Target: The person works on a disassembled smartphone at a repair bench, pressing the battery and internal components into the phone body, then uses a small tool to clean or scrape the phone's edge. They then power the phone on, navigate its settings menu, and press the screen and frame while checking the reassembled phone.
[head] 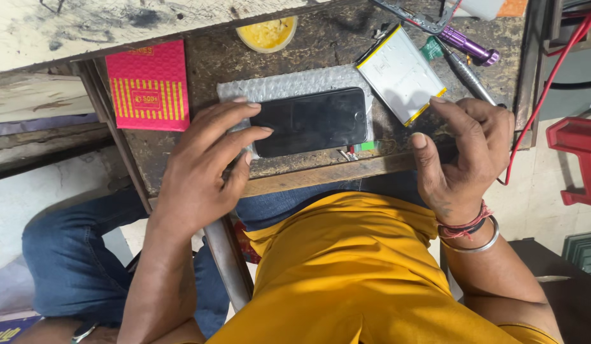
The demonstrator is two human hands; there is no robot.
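Head view: left hand (209, 165), fingers spread, steadies the dark phone (311, 121); right hand (464, 153) hovers half-curled, empty, beside the battery (401, 74); picking a tool seems next

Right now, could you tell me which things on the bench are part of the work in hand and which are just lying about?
In hand:
- black phone, left hand fingers on it
- bubble wrap under it
- right hand, beside it

Lying about:
- flat battery pack
- pink box
- yellow dish
- purple tool
- red cable
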